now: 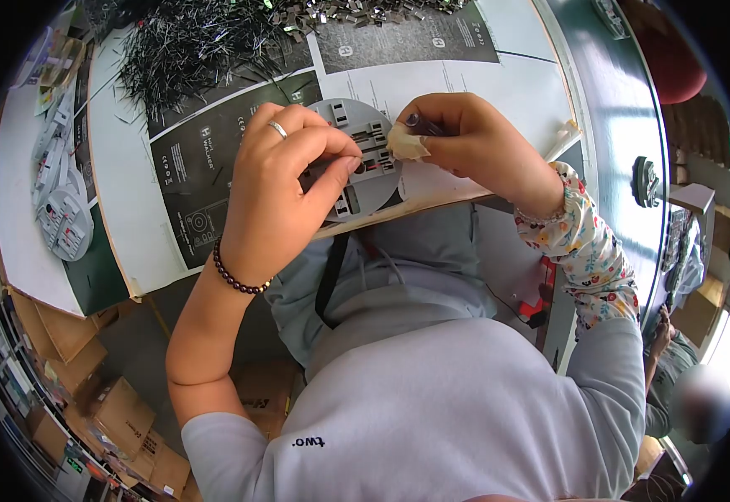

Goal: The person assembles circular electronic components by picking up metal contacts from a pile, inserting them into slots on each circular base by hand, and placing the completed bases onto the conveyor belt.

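Note:
A round grey plastic part (373, 197) with slots and raised ribs lies near the front edge of the worktable, between my hands. My left hand (285, 167), with a ring and a dark bead bracelet, reaches over its left side. Thumb and index finger pinch together at the slots; whatever they hold is too small to make out. My right hand (461, 134) is closed round a dark rod-like tool (424, 125) at the part's right edge. Pale tape or a finger cover wraps a fingertip of that hand. The tool's working end is hidden.
A heap of thin black metal pieces (197, 54) and a pile of small shiny metal clips (357, 12) lie at the back. Printed black sheets (202, 159) cover the table. More grey parts (65, 222) are stacked at left. Cardboard boxes (118, 418) stand below; another person (670, 376) is at right.

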A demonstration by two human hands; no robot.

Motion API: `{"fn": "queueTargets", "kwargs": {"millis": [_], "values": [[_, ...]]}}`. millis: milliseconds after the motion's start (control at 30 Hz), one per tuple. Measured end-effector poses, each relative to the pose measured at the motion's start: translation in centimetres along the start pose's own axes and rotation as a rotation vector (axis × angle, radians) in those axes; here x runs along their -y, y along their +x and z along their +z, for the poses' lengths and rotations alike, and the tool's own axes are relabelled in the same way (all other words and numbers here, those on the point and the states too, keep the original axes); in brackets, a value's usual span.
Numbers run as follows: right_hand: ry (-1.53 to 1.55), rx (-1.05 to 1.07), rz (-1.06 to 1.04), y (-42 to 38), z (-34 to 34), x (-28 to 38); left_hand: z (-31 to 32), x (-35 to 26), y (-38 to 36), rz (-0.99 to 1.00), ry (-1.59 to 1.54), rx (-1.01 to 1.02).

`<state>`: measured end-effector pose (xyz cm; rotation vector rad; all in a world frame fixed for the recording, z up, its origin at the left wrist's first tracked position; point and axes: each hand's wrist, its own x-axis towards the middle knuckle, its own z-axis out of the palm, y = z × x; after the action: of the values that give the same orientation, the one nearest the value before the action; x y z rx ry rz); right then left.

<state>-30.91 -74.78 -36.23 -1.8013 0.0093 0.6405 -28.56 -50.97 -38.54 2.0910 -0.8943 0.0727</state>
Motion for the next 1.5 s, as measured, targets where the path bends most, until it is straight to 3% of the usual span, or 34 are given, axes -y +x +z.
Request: {"fn": "queueTargets", "kwargs": {"millis": [100,367,600,867,1000,1100,1267,1500], "values": [[-0.007,-0.007,-0.001,0.0,0.0,-0.1,0.3,-0.1,0.0,-0.02,-0.03,-0.012],[-0.004,-0.009,-0.042,0.2,0.2,-0.7,1.0,-0.2,0.0,0.174,0.107,-0.033],[0.05,-0.017,-0.031,-0.1,0.2,0.3,1.5,-0.5,0.0,-0.023,0.032,0.029],[-0.115,-0.007,-0.111,1.2,0.2,-0.3,1.8,-0.7,-0.2,0.069,0.149,-0.022],[-0.411,-0.054,-0.241,0.9,0.1,0.7,1.9,-0.9,-0.1,0.038,0.171,-0.005],[-0.694,-0.178,-0.693,0.1,0.9,0.1,1.6,-1.2,-0.1,0.04,0.208,0.015],[-1.148,-0.217,-0.81,-1.5,2.2,0.4,1.4,-1.5,-0.6,0.045,0.202,-0.018],[-1.145,-0.173,-0.805,-1.8,2.6,0.4,2.4,-1.4,-2.5,0.06,0.121,-0.122]]}}
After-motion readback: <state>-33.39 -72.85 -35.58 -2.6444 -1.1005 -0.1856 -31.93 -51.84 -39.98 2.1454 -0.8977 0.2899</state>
